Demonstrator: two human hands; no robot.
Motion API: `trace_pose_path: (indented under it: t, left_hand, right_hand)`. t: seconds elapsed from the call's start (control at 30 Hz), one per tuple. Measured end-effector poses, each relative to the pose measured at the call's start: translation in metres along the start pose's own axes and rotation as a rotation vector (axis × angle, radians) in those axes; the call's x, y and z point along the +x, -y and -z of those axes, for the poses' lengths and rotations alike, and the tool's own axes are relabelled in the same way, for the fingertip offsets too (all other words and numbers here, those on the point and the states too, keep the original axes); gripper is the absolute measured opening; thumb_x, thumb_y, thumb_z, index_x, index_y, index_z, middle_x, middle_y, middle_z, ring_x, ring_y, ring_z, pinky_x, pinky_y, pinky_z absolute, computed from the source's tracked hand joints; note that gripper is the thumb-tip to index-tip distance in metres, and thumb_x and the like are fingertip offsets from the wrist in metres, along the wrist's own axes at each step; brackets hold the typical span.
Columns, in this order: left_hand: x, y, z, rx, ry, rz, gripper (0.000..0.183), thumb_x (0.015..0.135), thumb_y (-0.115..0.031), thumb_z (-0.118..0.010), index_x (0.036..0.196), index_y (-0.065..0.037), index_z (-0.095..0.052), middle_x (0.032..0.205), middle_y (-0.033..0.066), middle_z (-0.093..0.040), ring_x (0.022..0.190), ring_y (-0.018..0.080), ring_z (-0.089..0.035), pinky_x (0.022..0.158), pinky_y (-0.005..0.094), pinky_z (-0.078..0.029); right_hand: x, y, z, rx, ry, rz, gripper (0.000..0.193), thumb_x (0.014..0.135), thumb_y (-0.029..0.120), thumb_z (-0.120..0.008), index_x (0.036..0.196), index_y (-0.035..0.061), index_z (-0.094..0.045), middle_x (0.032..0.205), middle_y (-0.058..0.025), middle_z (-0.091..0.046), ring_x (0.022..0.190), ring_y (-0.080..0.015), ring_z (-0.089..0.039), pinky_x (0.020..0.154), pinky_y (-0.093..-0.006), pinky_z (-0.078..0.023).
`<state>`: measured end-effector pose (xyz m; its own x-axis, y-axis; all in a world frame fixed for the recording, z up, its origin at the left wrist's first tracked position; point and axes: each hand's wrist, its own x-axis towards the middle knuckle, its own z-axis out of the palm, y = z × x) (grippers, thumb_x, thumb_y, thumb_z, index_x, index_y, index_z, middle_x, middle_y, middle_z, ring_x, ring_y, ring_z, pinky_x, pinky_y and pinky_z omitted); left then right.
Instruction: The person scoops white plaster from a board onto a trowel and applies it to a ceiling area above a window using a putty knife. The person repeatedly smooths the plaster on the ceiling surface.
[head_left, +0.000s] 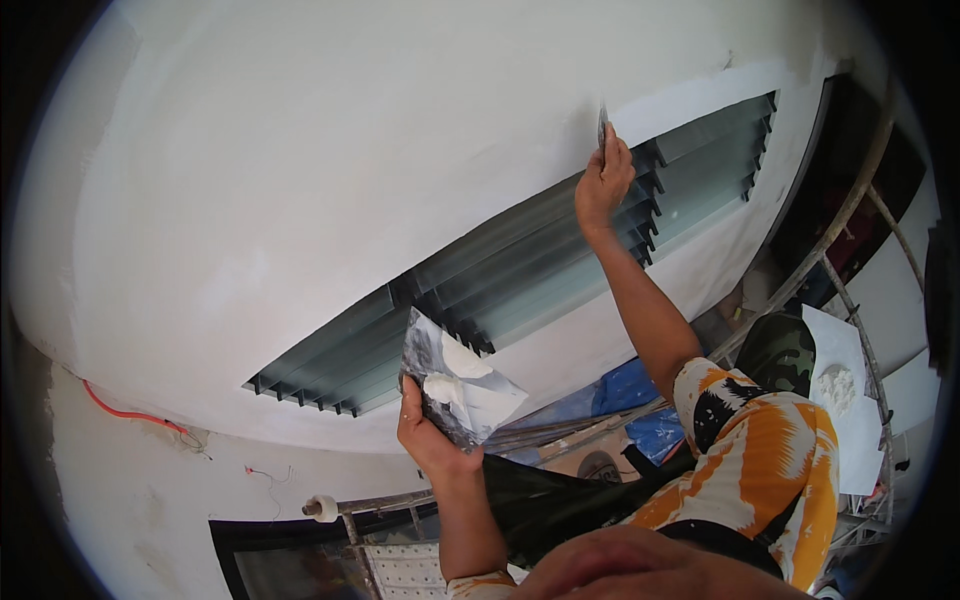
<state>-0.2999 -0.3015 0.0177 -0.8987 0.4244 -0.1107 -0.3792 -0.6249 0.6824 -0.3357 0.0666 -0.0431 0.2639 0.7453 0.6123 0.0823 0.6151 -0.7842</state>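
My left hand (430, 435) grips the edge of a flat, square-cornered metal plate (484, 408), holding it up in front of the louvre window (400, 345). White putty (450, 390) lies in patches over the plate. Above the window's upper edge, my right hand (605, 180) is closed around a thin putty knife (602, 128). The knife shows nearly edge-on by the pale wall (330, 170), and I cannot tell whether its blade touches. Fingers cover most of its handle.
Metal scaffold rails (850, 215) curve along the right, and another rail (400, 500) crosses below. A white sheet (845, 400) bearing a heap of white material lies at the right. Blue sheeting (630, 388) is below the window. An orange conduit (130, 412) with loose wires protrudes at the left.
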Motion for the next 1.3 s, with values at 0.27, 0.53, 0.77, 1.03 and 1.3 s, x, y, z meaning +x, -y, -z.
trace_pose_path:
  t: [0.27,0.53,0.77,1.03,1.3]
  left_hand:
    - [0.005,0.002,-0.004,-0.049,-0.015,-0.015,0.038,0.106,-0.032,-0.046,0.130,-0.005,-0.058,0.123,0.0071,-0.066,0.108,0.0237,-0.065,0.092,0.0405,-0.054]
    - [0.015,0.006,-0.009,0.051,-0.176,-0.057,0.035,0.105,-0.031,-0.047,0.128,-0.008,-0.061,0.120,0.0050,-0.067,0.105,0.0227,-0.067,0.087,0.0386,-0.055]
    - [0.042,0.029,-0.010,-0.112,-0.270,0.279,0.025,0.098,-0.026,-0.060,0.113,-0.006,-0.066,0.102,0.0029,-0.072,0.093,0.0179,-0.071,0.078,0.0346,-0.059]
    - [0.049,0.067,-0.038,-0.068,0.080,-0.223,0.038,0.104,-0.031,-0.053,0.132,-0.005,-0.054,0.130,0.0089,-0.060,0.114,0.0211,-0.060,0.099,0.0418,-0.050]
    - [0.033,0.120,-0.049,0.820,0.795,-0.811,0.048,0.105,-0.029,-0.050,0.145,-0.001,-0.049,0.149,0.0221,-0.048,0.137,0.0347,-0.048,0.115,0.0428,-0.035]
  right_hand:
    - [-0.058,0.065,-0.065,-0.017,0.165,0.037,0.076,0.079,-0.005,-0.067,0.147,0.0231,-0.046,0.140,-0.0120,-0.040,0.123,-0.0380,-0.035,0.103,-0.0533,-0.031]
    - [-0.136,0.107,-0.014,0.303,0.760,0.133,0.049,0.087,0.003,-0.065,0.135,0.0130,-0.058,0.121,-0.0111,-0.057,0.110,-0.0278,-0.052,0.100,-0.0473,-0.039]
    - [-0.063,0.068,0.098,0.967,1.302,0.044,0.028,0.098,0.002,-0.054,0.124,0.0025,-0.065,0.116,-0.0099,-0.069,0.107,-0.0217,-0.065,0.093,-0.0347,-0.054]
    - [-0.023,0.052,0.148,0.657,1.375,-0.675,0.029,0.093,0.000,-0.054,0.120,0.0031,-0.064,0.112,-0.0126,-0.069,0.101,-0.0282,-0.069,0.077,-0.0464,-0.061]
    - [-0.044,0.044,0.176,1.212,0.966,-1.522,0.031,0.092,0.014,-0.063,0.120,0.0031,-0.060,0.104,-0.0124,-0.070,0.089,-0.0276,-0.073,0.059,-0.0442,-0.062]
